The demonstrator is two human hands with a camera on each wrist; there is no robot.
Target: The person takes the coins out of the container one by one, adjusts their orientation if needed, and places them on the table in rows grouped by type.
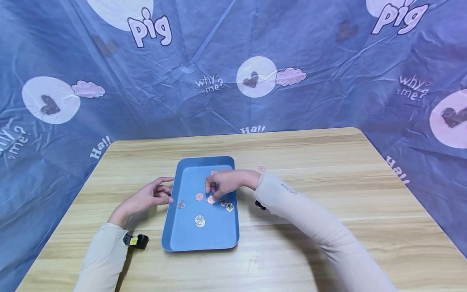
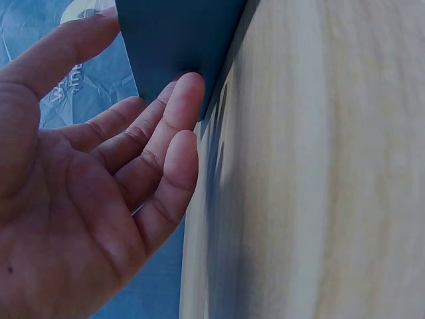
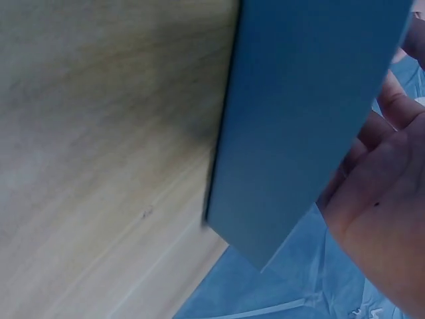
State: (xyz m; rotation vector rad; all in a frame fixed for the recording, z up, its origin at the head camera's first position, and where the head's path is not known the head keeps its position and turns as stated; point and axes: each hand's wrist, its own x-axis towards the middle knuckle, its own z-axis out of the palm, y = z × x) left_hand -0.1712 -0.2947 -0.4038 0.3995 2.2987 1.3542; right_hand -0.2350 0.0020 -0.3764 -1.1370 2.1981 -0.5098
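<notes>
Blue tray (image 1: 182, 238), one, on the table (image 1: 317, 158): my left hand (image 1: 150, 194), fingers loose, touched its left wall, presumably steadying it. Pink disc (image 1: 210, 200), coin-like, mid-tray: by my right hand's (image 1: 227, 181) bent fingertips; whether pinched, I couldn't tell. Spare disc (image 1: 262, 168): right, outside.

Beyond the right hand (image 1: 227, 181), we saw a creased blue cloth (image 1: 211, 52) hanging like a wall, printed with white circles (image 1: 265, 69), dark hearts (image 1: 251, 80), pink clouds (image 1: 290, 76) and playful lettering (image 1: 147, 28); it continued around to the hand's left and right. Beneath the hand, we noted a pale wood-grained surface (image 1: 328, 174), softly shining, with rounded far corners.
</notes>
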